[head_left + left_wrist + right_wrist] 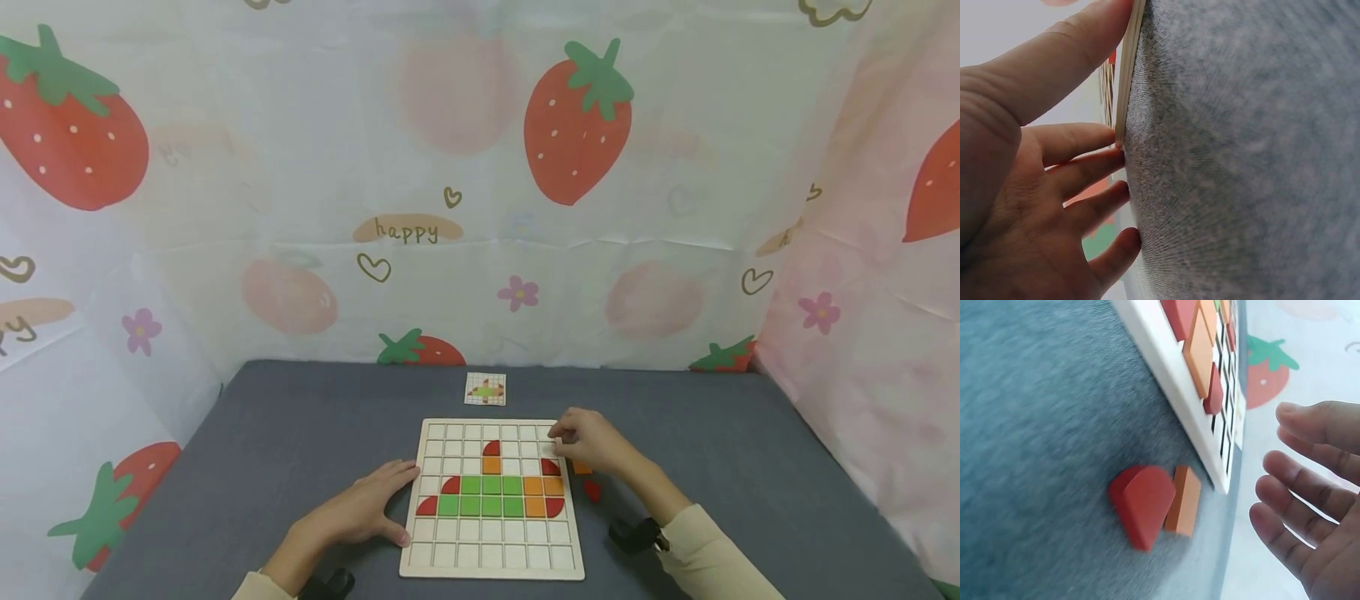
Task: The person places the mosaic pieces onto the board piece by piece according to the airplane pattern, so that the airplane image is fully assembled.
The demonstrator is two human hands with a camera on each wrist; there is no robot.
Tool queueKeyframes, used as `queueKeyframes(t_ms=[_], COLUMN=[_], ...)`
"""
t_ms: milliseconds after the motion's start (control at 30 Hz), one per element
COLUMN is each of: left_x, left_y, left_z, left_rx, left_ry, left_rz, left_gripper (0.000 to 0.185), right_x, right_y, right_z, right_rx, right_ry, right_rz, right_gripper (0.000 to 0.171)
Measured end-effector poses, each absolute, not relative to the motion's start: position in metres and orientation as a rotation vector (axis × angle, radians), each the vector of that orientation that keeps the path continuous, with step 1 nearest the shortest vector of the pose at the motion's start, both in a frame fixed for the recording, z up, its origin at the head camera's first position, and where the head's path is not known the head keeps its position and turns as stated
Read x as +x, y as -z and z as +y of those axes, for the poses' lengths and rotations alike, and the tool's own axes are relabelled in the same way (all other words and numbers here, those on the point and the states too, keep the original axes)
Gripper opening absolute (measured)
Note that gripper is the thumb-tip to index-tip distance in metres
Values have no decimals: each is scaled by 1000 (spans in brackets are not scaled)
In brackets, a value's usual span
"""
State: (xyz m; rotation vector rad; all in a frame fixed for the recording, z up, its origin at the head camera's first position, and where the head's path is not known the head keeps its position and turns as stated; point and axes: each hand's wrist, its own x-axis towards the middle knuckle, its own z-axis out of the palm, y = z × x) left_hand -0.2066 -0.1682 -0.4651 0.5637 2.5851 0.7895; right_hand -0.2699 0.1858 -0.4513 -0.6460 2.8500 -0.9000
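A wooden grid board [491,573] lies on the grey table, holding green squares [491,495], orange squares [543,496] and red rounded pieces. My left hand [371,504] lies flat at the board's left edge, its straight fingers [1085,165] touching the rim [1127,81]. Over the board's upper right corner hovers my right hand [588,442]; in the right wrist view its fingers [1310,494] are loosely extended and hold nothing. Just right of the board lie a loose orange piece [582,468] [1184,501] and a loose red piece [592,490] [1144,503].
A small picture card [485,389] lies behind the board. Grey cloth [300,433] covers the table, and strawberry-print sheets [480,208] wall it in at the back and both sides. Black wrist mounts [636,533] sit near the front edge.
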Motion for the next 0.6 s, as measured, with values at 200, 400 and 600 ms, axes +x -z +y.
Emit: queueKeyframes(t_ms=[200, 400, 600], left_x=[-207, -207, -207], left_y=[467, 468, 467], left_z=[-169, -169, -168], left_rx=[577, 571, 558], left_ry=[-785, -782, -791], left_rz=[2600, 2594, 2588], left_gripper=[92, 92, 92], right_x=[-265, -260, -259], right_y=[453, 457, 461], right_z=[195, 201, 207], right_rx=[-635, -549, -474], right_ry=[876, 837, 845], right_rz=[2867, 2894, 2899], right_gripper=[19, 20, 20])
